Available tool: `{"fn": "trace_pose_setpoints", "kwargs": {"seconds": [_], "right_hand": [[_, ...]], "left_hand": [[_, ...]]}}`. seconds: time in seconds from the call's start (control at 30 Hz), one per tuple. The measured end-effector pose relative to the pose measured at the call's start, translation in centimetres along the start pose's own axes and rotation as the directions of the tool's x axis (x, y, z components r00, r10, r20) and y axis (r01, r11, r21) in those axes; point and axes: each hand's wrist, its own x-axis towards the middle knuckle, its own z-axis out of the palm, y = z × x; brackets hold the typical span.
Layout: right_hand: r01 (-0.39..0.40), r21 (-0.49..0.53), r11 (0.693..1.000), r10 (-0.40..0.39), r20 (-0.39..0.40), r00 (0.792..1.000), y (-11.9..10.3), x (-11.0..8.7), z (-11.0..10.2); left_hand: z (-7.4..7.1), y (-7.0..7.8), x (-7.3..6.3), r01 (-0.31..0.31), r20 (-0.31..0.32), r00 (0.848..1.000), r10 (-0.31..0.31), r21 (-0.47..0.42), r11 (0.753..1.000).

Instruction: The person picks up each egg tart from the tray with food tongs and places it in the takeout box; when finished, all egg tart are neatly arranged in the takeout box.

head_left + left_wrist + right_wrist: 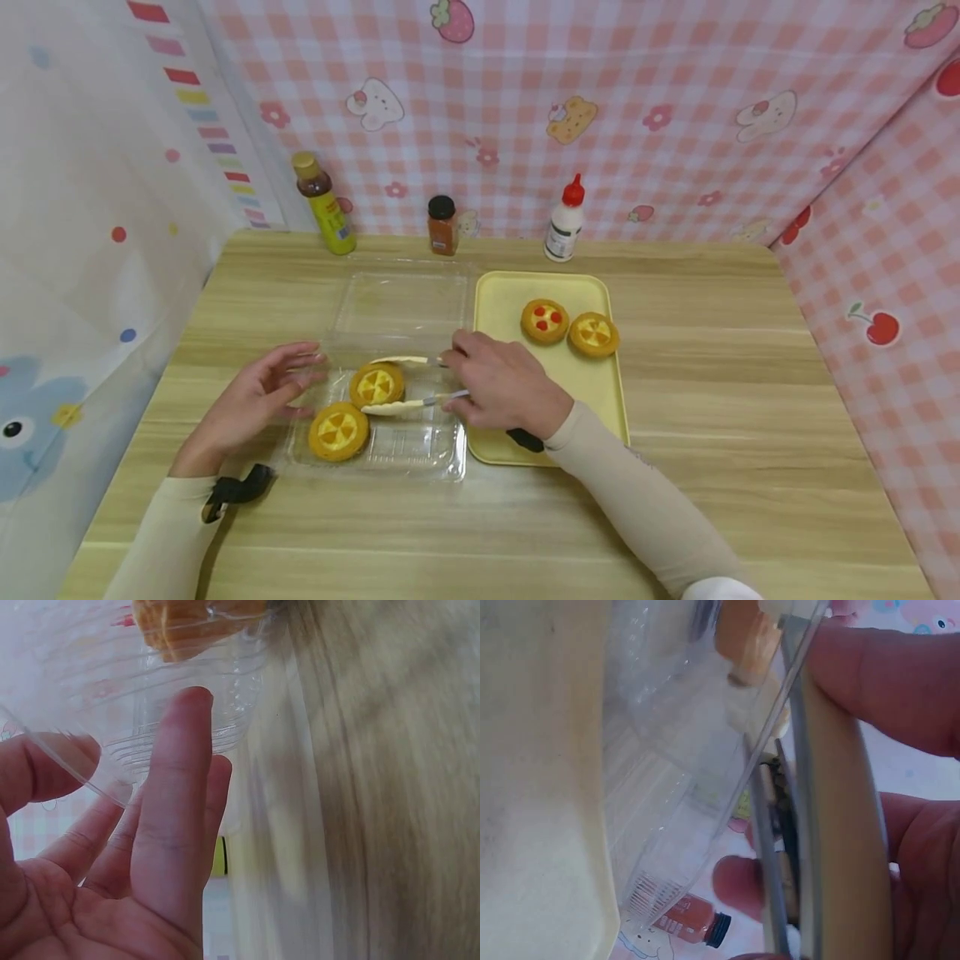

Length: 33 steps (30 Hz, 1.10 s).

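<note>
My right hand [502, 383] grips a pair of tongs [401, 407] with pale, scalloped tips and metal arms. Those tips straddle a fruit-topped egg tart [377, 385] in a clear plastic clamshell box [420, 446]. A second yellow-topped tart [338, 431] lies in the box beside it, nearer the front left. In the right wrist view the tongs' cream handle [847, 825] runs between thumb and fingers. At the box's left edge is my left hand [258, 398], its fingers [176, 817] extended and spread along the clear wall.
Right of the box, a yellow tray [498, 308] carries a red-dotted tart [545, 321] and another yellow-topped tart [594, 334] at its right rim. The box's lid [405, 304] lies back. Behind stand a yellow-labelled bottle [330, 212], a spice jar [442, 227] and a red-capped squeeze bottle [564, 225].
</note>
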Motion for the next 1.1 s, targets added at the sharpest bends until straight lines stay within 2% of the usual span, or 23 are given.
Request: {"fn": "trace_pose_setpoints", "kwargs": {"seconds": [0.47, 0.63, 0.9, 1.1], "right_hand": [[-0.030, 0.027, 0.999, 0.028, 0.055, 0.998, 0.4, -0.3, -0.7], [-0.004, 0.031, 1.000, 0.003, 0.033, 0.999, 0.8, -0.6, -1.3], [0.014, 0.025, 1.000, -0.013, -0.050, 0.999, 1.6, -1.6, -2.3], [-0.045, 0.105, 0.993, 0.052, -0.069, 0.996, 2.6, -3.2, -2.9]], "left_hand": [[0.0, -0.1, 0.2, -0.007, 0.007, 1.000, 0.007, -0.006, 1.000], [0.0, -0.1, 0.2, -0.004, 0.003, 1.000, 0.004, -0.007, 1.000], [0.0, 0.0, 0.2, 0.002, 0.000, 1.000, -0.002, 0.005, 1.000], [0.0, 0.1, 0.2, 0.007, -0.002, 1.000, -0.007, 0.006, 1.000]]}}
